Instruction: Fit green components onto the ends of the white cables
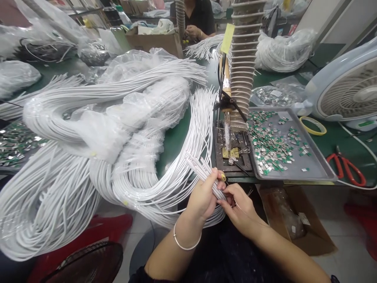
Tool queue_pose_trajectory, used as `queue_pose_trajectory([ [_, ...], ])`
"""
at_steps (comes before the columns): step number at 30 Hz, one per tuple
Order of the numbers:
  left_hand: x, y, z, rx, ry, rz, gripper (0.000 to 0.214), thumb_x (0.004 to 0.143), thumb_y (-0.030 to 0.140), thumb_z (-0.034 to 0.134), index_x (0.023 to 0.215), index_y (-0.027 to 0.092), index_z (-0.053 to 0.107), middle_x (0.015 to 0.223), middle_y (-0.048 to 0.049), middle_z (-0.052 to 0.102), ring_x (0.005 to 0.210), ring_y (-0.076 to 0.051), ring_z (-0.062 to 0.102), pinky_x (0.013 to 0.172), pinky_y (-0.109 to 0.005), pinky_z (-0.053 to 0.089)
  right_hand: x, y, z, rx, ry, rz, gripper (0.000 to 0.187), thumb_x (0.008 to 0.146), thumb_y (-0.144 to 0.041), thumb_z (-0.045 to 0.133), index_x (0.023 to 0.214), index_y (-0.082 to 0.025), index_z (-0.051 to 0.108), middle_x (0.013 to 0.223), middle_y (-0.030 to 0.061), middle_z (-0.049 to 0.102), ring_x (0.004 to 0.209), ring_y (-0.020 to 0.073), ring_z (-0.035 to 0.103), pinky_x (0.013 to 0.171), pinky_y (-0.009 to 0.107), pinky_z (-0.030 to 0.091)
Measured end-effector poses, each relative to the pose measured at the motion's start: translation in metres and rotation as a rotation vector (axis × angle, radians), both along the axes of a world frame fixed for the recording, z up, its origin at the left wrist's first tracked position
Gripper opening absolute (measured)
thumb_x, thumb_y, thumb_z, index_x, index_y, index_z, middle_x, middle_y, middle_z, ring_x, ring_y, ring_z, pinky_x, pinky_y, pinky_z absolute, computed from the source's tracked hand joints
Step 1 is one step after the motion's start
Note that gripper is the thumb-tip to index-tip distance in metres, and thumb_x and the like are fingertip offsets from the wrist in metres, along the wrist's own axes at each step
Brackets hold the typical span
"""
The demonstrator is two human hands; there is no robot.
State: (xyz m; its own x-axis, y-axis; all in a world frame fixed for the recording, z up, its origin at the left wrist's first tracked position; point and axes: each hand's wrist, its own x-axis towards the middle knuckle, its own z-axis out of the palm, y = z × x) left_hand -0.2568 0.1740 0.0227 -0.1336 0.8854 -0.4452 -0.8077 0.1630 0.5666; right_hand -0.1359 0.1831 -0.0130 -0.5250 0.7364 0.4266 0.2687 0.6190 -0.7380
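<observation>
My left hand (204, 194) is closed around a small bunch of white cable ends (200, 167) that stick up and to the left from my fist. My right hand (238, 206) is just beside it, fingers pinched on the lower part of the same bunch. Both hands are at the table's near edge, in front of a soldering jig (231, 151). Large looped bundles of white cables (118, 149) lie to the left, partly wrapped in clear plastic.
A grey tray (312, 169) with several small green and silver parts sits to the right of the jig. Red-handled scissors (346, 169), a tape roll (313, 125) and a white fan (350, 90) are further right. A ribbed hose (244, 59) rises behind the jig. Another person (197, 19) sits at the far end.
</observation>
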Motion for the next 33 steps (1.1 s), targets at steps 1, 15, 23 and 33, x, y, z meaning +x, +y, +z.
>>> queue_pose_trajectory([
  [1,-0.001,0.0,0.001,-0.007,-0.026,-0.012,0.024,0.071,0.032,0.068,0.066,0.015,0.051,0.061,0.0048,0.046,0.05,-0.006,0.04,0.049,-0.019,0.037,0.0,0.0,-0.001,-0.002,-0.002,-0.009,0.008,0.085,-0.021,0.053,0.092,-0.019,0.051,0.075,-0.0002,0.05,0.054,0.0089,0.047,0.049,0.021,0.046],
  [15,-0.001,-0.002,0.006,0.005,-0.138,0.069,0.022,0.075,0.027,0.062,0.064,0.016,0.047,0.07,0.0037,0.047,0.054,-0.006,0.044,0.057,-0.022,0.041,0.0,-0.005,-0.001,0.089,0.033,-0.032,0.011,0.086,-0.014,0.044,0.09,-0.019,0.053,0.077,0.004,0.055,0.07,0.0145,0.057,0.061,0.027,0.051],
  [23,0.005,-0.01,-0.005,0.11,0.284,0.036,0.025,0.074,0.038,0.066,0.071,0.015,0.056,0.069,0.0024,0.051,0.045,-0.003,0.034,0.046,-0.019,0.031,0.005,0.001,0.007,-0.017,0.092,-0.064,0.012,0.085,-0.011,0.046,0.088,-0.019,0.055,0.077,0.0035,0.059,0.071,0.0137,0.059,0.063,0.025,0.051],
  [33,0.004,-0.014,-0.006,0.157,0.544,-0.079,0.01,0.07,0.025,0.069,0.072,0.016,0.065,0.085,-0.0036,0.061,0.08,-0.015,0.056,0.075,-0.026,0.044,0.012,0.005,0.014,-0.005,0.054,-0.006,0.015,0.086,-0.012,0.046,0.096,-0.018,0.056,0.081,0.0048,0.062,0.077,0.0146,0.061,0.069,0.027,0.053],
])
